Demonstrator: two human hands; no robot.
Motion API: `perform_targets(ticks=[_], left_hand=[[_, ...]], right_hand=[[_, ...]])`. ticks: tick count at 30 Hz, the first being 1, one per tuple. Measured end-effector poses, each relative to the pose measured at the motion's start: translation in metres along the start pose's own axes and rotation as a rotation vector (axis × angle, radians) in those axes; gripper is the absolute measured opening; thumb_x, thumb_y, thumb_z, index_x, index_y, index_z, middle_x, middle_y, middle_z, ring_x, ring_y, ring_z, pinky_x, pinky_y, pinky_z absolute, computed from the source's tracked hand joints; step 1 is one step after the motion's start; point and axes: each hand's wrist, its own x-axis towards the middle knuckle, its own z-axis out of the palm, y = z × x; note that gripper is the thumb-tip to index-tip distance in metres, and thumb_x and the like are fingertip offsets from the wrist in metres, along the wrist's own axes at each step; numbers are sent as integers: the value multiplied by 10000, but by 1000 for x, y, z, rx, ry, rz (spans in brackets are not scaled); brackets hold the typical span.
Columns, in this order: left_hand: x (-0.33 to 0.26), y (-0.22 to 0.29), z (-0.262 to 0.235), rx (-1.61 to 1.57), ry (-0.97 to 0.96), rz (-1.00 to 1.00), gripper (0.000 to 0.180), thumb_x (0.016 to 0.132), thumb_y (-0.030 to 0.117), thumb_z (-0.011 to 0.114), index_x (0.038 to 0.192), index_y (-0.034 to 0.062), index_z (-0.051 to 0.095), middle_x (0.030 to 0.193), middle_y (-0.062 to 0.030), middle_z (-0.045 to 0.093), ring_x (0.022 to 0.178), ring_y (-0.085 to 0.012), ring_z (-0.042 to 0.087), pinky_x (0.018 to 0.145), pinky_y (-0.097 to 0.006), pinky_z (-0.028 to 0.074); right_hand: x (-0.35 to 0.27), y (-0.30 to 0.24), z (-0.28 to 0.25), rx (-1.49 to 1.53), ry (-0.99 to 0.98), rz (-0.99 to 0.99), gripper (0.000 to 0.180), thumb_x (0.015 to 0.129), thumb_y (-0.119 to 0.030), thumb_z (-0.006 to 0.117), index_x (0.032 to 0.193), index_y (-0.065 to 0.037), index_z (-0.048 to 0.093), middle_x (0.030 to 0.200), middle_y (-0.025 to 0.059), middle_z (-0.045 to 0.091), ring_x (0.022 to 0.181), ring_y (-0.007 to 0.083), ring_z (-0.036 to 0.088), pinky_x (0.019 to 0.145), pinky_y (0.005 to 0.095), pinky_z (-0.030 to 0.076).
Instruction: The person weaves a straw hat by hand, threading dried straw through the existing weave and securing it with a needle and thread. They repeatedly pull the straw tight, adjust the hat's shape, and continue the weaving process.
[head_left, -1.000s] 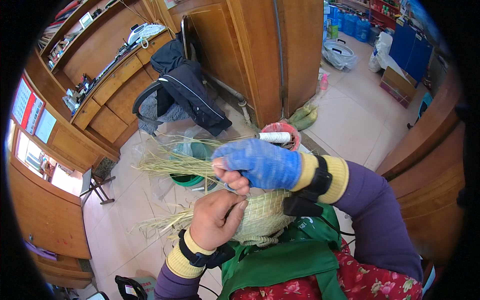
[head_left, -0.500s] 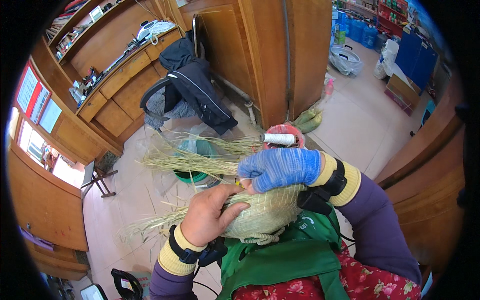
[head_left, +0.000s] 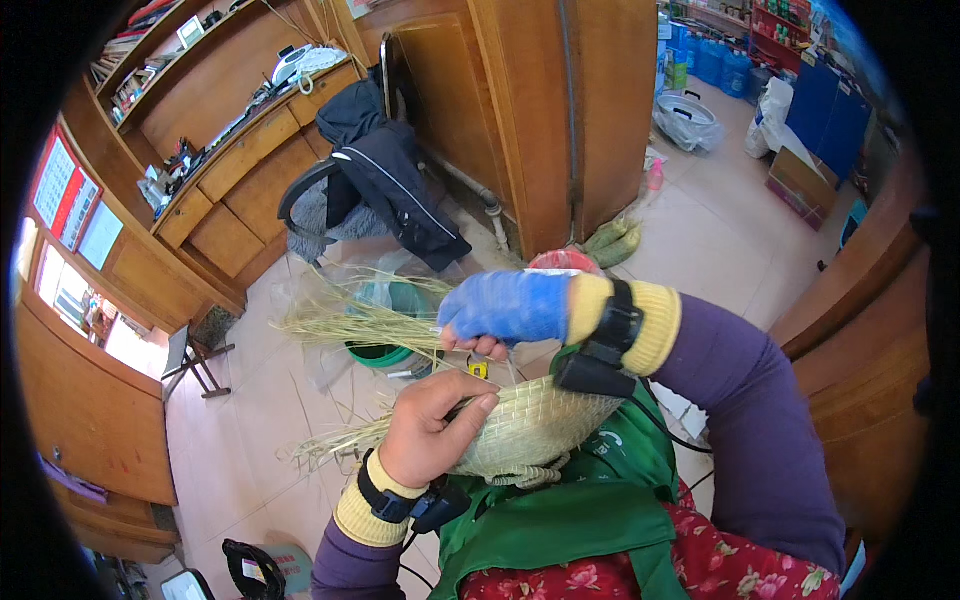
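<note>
My left hand (head_left: 435,428) is closed on the edge of a woven straw piece (head_left: 530,425), thumb on top. Loose stalk ends (head_left: 345,440) stick out past that hand. The piece, with a coiled cord-like rim at its near side, lies over my green apron (head_left: 560,525). My right hand (head_left: 505,312), in a blue fingerless glove, is raised beyond the piece with its fingers curled together. A thin pale strand seems to run between its fingers and the weave; what they grip is too blurred to name. Left of it, long straw stalks (head_left: 350,325) lie across a green bucket (head_left: 400,300).
A yellow tape measure (head_left: 478,370) shows below my right hand. Behind that hand stands a red tub (head_left: 565,262), partly hidden. A chair with a dark jacket (head_left: 395,190) is beyond the bucket, before a wooden desk (head_left: 235,170). A small folding stool (head_left: 195,360) stands at left.
My right hand has moved left and up, away from the weave, and now covers the white thread spool. The tape measure has come more fully into sight. My left hand keeps its grip.
</note>
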Motion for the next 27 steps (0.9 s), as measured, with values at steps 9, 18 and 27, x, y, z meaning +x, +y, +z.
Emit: perform_targets(ticks=[9,18,27], left_hand=[[2,11,-3,109,-8,12,163,886,81,707,1033,16,682,921,-153,683,833,-314,666,755,-360,528],[3,4,3,204,58,70,176,880,54,689,1053,23,688,844,-146,659,753,-317,646,678,-381,519],[-1,-3,6,74,50,-22,173,876,36,686,1048,22,690,846,-144,662,747,-305,650,681,-364,521]], right_hand=[[-59,-11,7,-1259,207,-1355,213,862,-116,667,1052,-21,667,939,152,692,850,298,680,799,361,556],[-125,7,51,-1731,436,-454,159,838,-100,613,994,-91,643,946,103,632,802,281,658,707,358,547],[-105,64,55,-811,638,-786,163,904,-66,650,1065,-39,638,940,97,662,829,278,680,714,334,542]])
